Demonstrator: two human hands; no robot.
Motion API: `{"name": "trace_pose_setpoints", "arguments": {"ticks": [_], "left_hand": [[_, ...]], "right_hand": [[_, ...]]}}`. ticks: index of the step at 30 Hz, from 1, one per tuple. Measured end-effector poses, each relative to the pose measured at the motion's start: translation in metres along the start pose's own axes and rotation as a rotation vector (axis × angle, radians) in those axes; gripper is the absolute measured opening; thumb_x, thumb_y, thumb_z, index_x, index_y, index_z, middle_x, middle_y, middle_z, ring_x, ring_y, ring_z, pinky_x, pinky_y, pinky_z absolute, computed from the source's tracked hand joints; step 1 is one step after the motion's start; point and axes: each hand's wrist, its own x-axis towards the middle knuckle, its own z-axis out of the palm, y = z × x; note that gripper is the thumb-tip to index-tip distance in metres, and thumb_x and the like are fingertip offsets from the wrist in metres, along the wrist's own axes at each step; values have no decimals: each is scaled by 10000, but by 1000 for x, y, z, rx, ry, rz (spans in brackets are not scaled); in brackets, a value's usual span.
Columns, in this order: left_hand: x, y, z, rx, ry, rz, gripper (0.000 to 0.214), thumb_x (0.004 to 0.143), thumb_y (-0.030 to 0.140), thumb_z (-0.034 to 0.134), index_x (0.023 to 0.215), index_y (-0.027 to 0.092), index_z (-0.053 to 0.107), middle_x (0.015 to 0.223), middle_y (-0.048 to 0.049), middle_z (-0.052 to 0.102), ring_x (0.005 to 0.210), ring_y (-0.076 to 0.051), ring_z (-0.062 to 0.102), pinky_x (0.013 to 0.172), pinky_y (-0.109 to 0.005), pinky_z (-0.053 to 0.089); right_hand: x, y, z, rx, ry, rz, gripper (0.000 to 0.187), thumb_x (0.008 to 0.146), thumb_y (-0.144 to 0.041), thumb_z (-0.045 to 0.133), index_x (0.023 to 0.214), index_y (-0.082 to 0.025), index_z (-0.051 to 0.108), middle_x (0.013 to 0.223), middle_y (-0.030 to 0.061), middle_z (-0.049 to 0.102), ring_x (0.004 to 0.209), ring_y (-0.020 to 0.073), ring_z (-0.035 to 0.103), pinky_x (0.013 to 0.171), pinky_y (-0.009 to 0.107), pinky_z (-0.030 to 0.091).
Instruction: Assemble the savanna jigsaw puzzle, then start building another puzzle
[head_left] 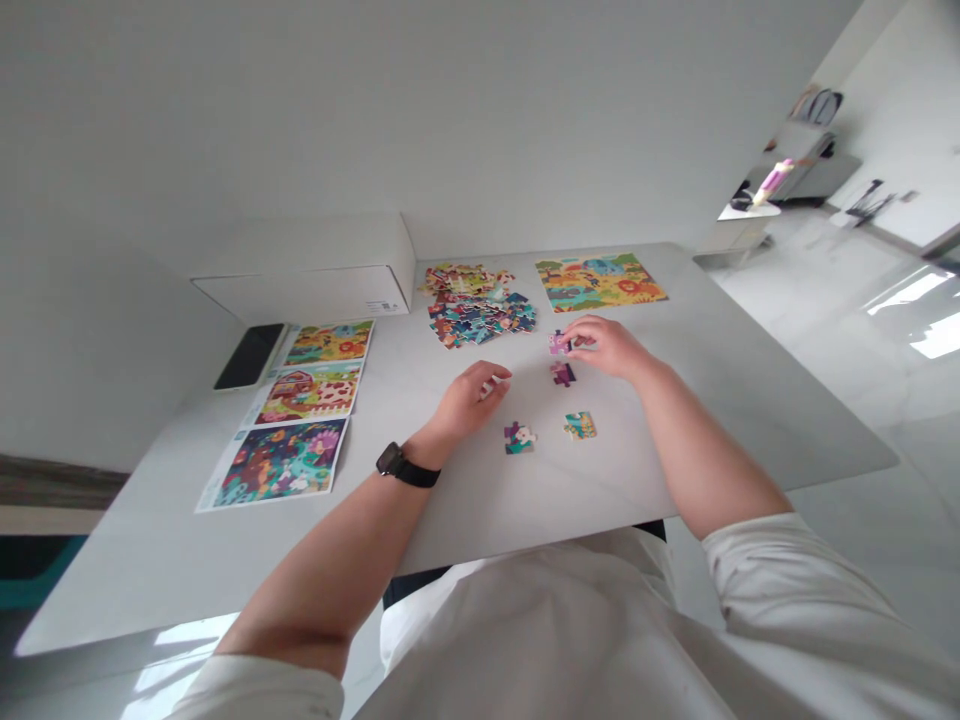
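My right hand pinches a pink jigsaw piece between its fingertips above the white table. Just below that piece lies a purple jigsaw piece. My left hand rests on the table with its fingers curled around a small jigsaw piece, which is mostly hidden. Nearest to it lies a purple and white piece, and a teal and yellow piece sits to the right. A heap of loose jigsaw pieces lies beyond both hands.
An assembled animal jigsaw lies at the far edge. Several printed picture sheets run along the left side, beside a black phone and a white cardboard box. A black watch circles my left wrist.
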Motion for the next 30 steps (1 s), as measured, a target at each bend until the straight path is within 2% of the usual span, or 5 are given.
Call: {"name": "trace_pose_setpoints", "arguments": {"ticks": [3,5,8,13,30], "left_hand": [[-1,3,1,82,-104,150,251,1055,359,615,1191,221,773,1200,-117,766,1129,-249,729,1045,-398,582],[-1,3,2,115,-154,203,254,1063,355,611,1209,223,772,1232,-123,768,1186,-269,721,1109,-431,559],[-1,2,3,152,-193,234,266,1076,361,600,1226,221,769,1267,-131,767,1206,-284,719,1117,-459,560],[-2,0,3,192,-210,248,279,1096,373,575,1239,229,767,1283,-124,763,1211,-286,719,1116,-474,569],[-2,-2,5,240,-234,258,276,1097,363,585,1251,238,776,1295,-117,766,1205,-290,718,1116,-490,570]], "right_hand": [[0,17,1,2,12,51,144,864,-265,837,1000,-272,884,1166,76,818,997,249,734,973,396,595],[1,23,7,-3,-17,29,132,860,-262,850,987,-270,885,1153,78,826,1044,258,743,1022,409,581],[3,31,18,-14,-51,-40,123,862,-244,864,978,-281,886,1159,79,840,1125,272,751,1095,439,558],[6,46,26,-25,-40,-125,155,866,-194,847,973,-295,895,1150,69,854,1111,264,761,1068,435,581],[5,50,26,-100,-60,-134,241,850,-136,784,1006,-277,902,1163,76,867,1132,273,789,1086,434,586]]}}
